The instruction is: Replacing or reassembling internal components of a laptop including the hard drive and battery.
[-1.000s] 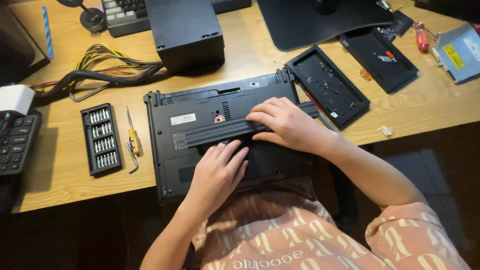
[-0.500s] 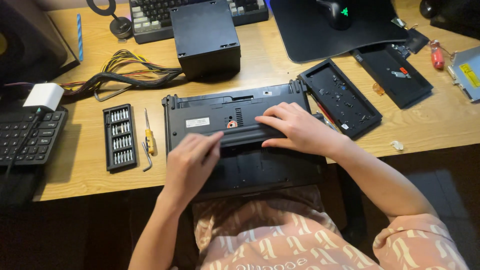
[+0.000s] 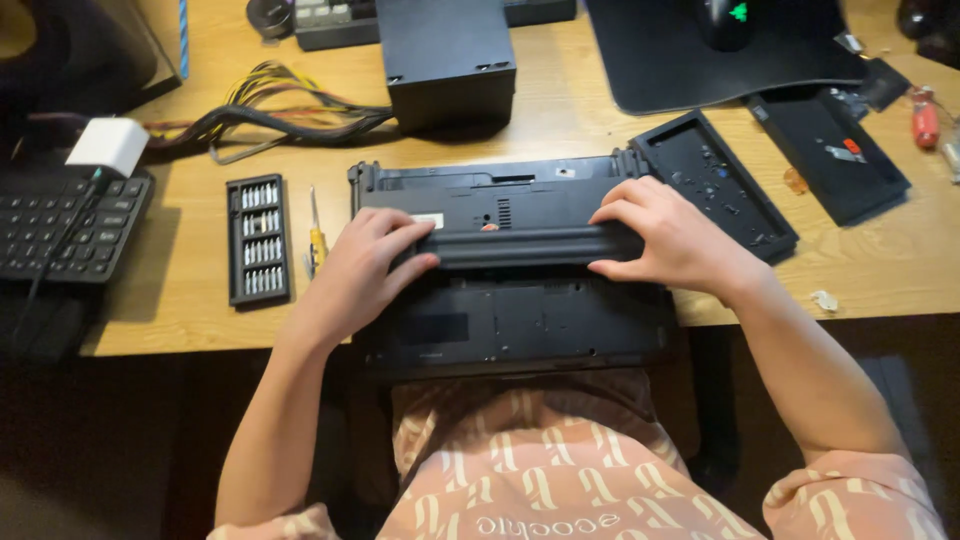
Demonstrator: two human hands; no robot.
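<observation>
Two hands grip one long black battery bar (image 3: 535, 244) lying crosswise on the upturned black laptop (image 3: 520, 320), at about mid-depth of its underside. Left hand (image 3: 365, 265) curls around the bar's left end, fingers over the top, thumb under the near edge. Right hand (image 3: 670, 235) holds the right end likewise, fingers spread along the bar's top, closed on it. Laptop sits bottom-up at the near edge of the wooden desk (image 3: 200, 310), partly overhanging toward the person's lap; a small white label and vent slots show just behind the bar. Left of the laptop, near but apart: a small yellow-handled screwdriver (image 3: 316, 238), then a black tray of screwdriver bits (image 3: 257, 240). Farther left, a dark keyboard (image 3: 65, 225) with a white adapter block (image 3: 108, 146) at its far corner. Behind the laptop, a black box (image 3: 447, 55) with a bundle of yellow and black cables (image 3: 270, 108) running from its left. Right of the laptop, a black plastic cover panel (image 3: 715, 185) lies tilted, a second flat black panel (image 3: 830, 155) beyond it. Dark mouse mat (image 3: 660, 60) with a mouse (image 3: 725, 20) at the far right.
</observation>
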